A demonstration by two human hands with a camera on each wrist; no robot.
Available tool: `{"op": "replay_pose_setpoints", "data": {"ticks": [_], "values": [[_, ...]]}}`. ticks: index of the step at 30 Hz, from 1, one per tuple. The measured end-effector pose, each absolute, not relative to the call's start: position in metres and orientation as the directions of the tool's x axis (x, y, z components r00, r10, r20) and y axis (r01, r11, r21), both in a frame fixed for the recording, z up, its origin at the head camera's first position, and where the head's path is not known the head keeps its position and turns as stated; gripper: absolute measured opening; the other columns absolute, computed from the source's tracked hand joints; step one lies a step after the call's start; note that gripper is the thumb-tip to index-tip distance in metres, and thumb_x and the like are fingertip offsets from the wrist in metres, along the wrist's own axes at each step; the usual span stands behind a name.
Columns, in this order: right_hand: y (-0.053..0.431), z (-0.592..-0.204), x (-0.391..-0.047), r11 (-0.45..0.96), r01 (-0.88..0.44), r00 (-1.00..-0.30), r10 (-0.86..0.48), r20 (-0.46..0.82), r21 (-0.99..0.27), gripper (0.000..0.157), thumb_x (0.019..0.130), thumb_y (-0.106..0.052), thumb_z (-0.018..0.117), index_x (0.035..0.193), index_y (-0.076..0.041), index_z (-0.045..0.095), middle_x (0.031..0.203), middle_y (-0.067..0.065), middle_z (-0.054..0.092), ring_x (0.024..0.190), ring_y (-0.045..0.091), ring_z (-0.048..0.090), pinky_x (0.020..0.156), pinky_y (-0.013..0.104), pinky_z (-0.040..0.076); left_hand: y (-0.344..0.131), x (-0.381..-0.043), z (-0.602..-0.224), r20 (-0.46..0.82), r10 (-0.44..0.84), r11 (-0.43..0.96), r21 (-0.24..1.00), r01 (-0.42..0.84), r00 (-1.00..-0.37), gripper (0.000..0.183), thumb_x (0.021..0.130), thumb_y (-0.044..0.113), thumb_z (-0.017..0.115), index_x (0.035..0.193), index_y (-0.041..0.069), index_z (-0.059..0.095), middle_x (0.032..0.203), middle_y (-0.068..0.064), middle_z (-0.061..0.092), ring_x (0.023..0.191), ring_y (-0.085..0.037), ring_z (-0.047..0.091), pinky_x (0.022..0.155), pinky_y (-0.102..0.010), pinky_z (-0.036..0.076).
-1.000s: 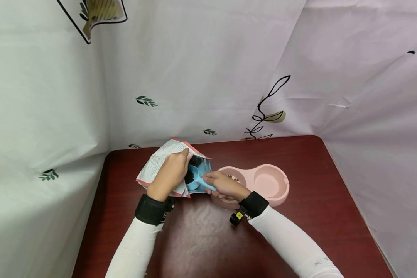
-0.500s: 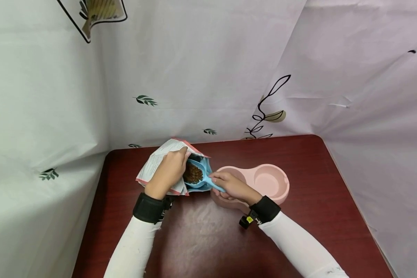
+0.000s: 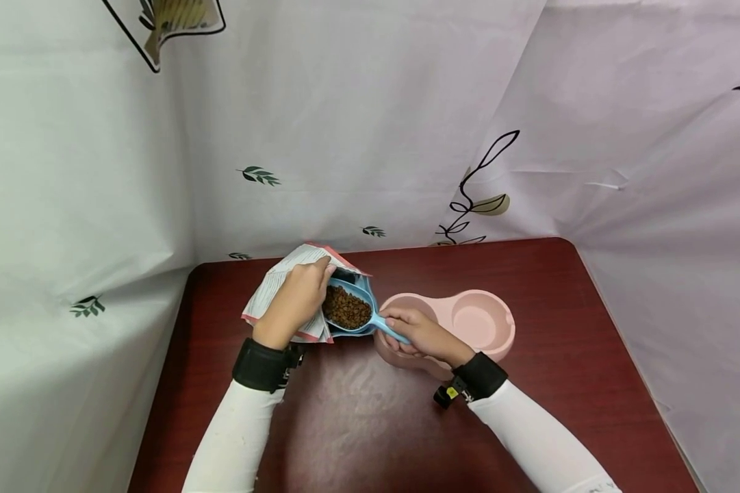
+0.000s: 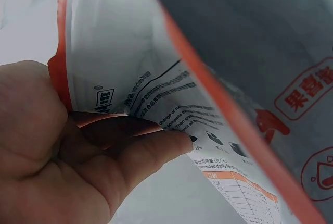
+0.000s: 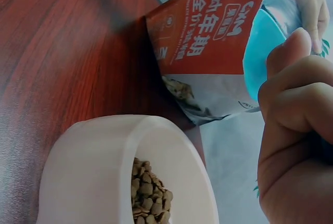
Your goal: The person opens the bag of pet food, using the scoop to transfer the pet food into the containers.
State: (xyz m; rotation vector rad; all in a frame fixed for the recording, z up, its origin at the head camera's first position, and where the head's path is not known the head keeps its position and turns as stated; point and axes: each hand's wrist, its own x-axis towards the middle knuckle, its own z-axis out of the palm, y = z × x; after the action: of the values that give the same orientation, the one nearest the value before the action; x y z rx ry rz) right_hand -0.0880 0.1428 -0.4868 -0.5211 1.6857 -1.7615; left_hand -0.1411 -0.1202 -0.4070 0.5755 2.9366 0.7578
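Observation:
A pet food bag (image 3: 280,277), white with red edges, lies tilted on the table with its mouth facing right. My left hand (image 3: 297,293) grips the edge of that mouth, thumb and fingers on either side of the film in the left wrist view. A light blue scoop (image 3: 379,322) heaped with brown kibble (image 3: 348,307) sits at the bag's opening, its far end near the mouth. My right hand (image 3: 424,335) holds the scoop by its handle. Under and behind that hand stands a pink double bowl (image 3: 446,313). Kibble pieces (image 5: 150,193) lie in its near compartment in the right wrist view.
The dark red table (image 3: 345,424) has rounded back corners. White patterned cloth (image 3: 345,123) hangs close behind it and along both sides. The bowl's right compartment (image 3: 476,326) shows no kibble.
My right hand has drawn the scoop to the right out of the bag, and its load of kibble has come into view. My left hand stays on the bag, shifting slightly.

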Motion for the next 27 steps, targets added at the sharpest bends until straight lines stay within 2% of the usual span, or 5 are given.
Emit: {"op": "replay_pose_setpoints", "data": {"ticks": [5,11,15,19,27], "values": [[0.154,-0.486,-0.085,0.004,0.245,-0.693,-0.698,-0.178,-0.970,0.049,0.114,-0.032,0.037,0.133,0.012,0.046,0.078,0.005,0.051,0.045,0.005,0.029,0.041,0.024,0.024,-0.120,-0.141,-0.407,0.016,0.365,0.812,0.484,0.327,-0.931,0.043,0.113,0.023,0.044,0.143,-0.006,0.055,0.131,-0.029,0.066,0.118,-0.041,0.067,0.094,-0.054,0.056],[0.185,-0.475,-0.076,0.028,0.266,-0.707,-0.673,-0.215,-0.964,0.041,0.115,-0.028,0.037,0.137,0.004,0.050,0.076,0.002,0.054,0.045,0.002,0.031,0.040,0.022,0.023,-0.117,-0.142,-0.408,0.015,0.364,0.810,0.489,0.324,-0.931,0.042,0.113,0.023,0.044,0.141,-0.005,0.057,0.131,-0.027,0.067,0.118,-0.040,0.068,0.094,-0.053,0.056],[0.217,-0.468,-0.063,0.005,0.230,-0.727,-0.664,-0.175,-0.973,0.042,0.115,-0.024,0.035,0.137,0.009,0.047,0.078,0.001,0.056,0.045,0.004,0.031,0.037,0.026,0.021,-0.116,-0.142,-0.408,0.015,0.364,0.809,0.490,0.324,-0.931,0.043,0.113,0.024,0.043,0.142,-0.004,0.057,0.131,-0.027,0.067,0.118,-0.041,0.068,0.095,-0.053,0.056],[0.250,-0.467,-0.049,-0.025,0.215,-0.730,-0.668,-0.144,-0.976,0.041,0.116,-0.021,0.032,0.136,0.012,0.045,0.080,0.001,0.055,0.044,0.012,0.023,0.036,0.030,0.018,-0.117,-0.143,-0.407,0.025,0.359,0.814,0.481,0.326,-0.933,0.041,0.113,0.023,0.044,0.139,-0.005,0.058,0.128,-0.027,0.069,0.115,-0.041,0.069,0.091,-0.053,0.057],[0.294,-0.471,-0.028,0.009,0.250,-0.750,-0.631,-0.200,-0.968,0.044,0.116,-0.018,0.029,0.139,0.019,0.034,0.080,-0.003,0.054,0.043,0.021,0.018,0.035,0.027,0.019,-0.121,-0.144,-0.407,0.033,0.356,0.812,0.484,0.327,-0.934,0.036,0.113,0.022,0.044,0.130,-0.004,0.063,0.115,-0.026,0.072,0.110,-0.040,0.071,0.087,-0.053,0.056]]}}
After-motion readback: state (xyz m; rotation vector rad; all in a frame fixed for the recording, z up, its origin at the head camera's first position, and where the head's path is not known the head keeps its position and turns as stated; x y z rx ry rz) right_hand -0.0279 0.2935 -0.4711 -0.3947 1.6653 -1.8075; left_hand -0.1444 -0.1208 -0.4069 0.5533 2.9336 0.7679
